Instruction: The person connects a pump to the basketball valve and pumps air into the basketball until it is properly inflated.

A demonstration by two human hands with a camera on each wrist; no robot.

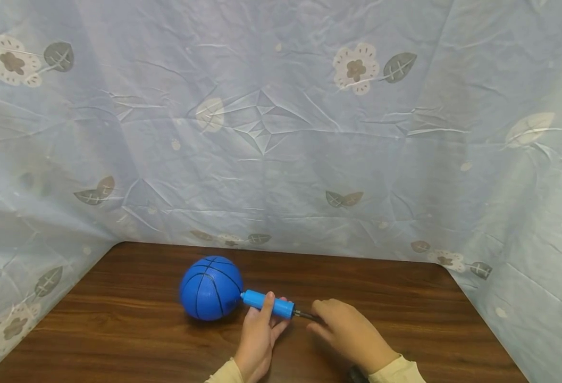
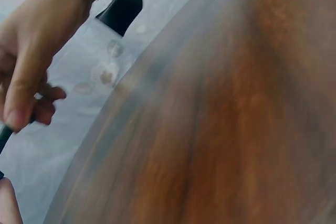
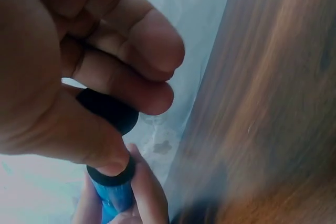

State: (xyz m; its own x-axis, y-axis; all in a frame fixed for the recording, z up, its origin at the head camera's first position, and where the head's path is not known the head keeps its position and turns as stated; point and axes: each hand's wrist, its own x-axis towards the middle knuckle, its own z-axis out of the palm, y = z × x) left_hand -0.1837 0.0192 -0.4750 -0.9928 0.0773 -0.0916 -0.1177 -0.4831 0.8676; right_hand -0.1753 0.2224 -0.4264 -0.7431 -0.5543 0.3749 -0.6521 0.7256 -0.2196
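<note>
A blue ball with black seam lines [image 1: 208,290] sits at the left of the table. Beside it is a blue hand pump [image 1: 283,308], its narrow tip end at the ball's right side; whether a needle is inside the ball cannot be seen. My left hand [image 1: 256,340] grips the pump barrel, thumb laid across the top. A dark rod [image 1: 304,315] extends from the barrel toward my right hand [image 1: 352,331]. In the right wrist view, that hand's fingers and thumb curl around the pump's black handle [image 3: 110,109], close to the dark collar of the barrel.
The brown wood-grain table [image 1: 132,298] has rounded back corners. Behind and at both sides hangs a pale floral cloth [image 1: 261,175]. A black device [image 2: 122,6] is strapped at the right wrist, seen in the left wrist view.
</note>
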